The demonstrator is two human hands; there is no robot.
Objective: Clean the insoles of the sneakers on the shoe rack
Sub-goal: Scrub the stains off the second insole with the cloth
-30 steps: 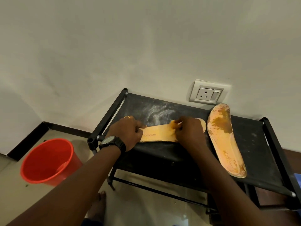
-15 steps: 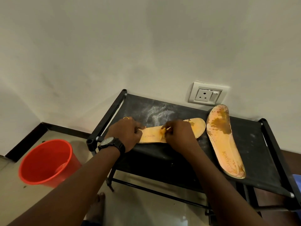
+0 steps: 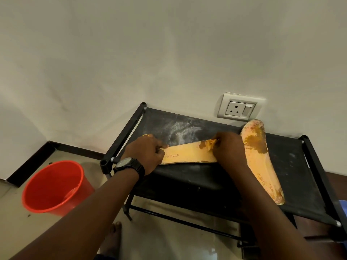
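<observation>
A yellow insole (image 3: 187, 155) lies flat across the black top shelf of the shoe rack (image 3: 293, 166). My left hand (image 3: 146, 155) pins its heel end down, fingers curled over it. My right hand (image 3: 228, 147) sits on the toe end and pinches a small yellow cloth or scrubber (image 3: 211, 143) against a brown stain there. A second insole (image 3: 261, 158), stained brown near its toe, lies lengthwise to the right, apart from both hands.
A red bucket (image 3: 54, 186) with a little water stands on the floor left of the rack. A wall socket (image 3: 238, 109) sits above the rack's back edge. White powdery smears mark the shelf behind the insole. My bare foot (image 3: 112, 239) is below.
My right hand has slid with the cloth from the middle of the insole back to its toe end. My left hand has stayed on the heel.
</observation>
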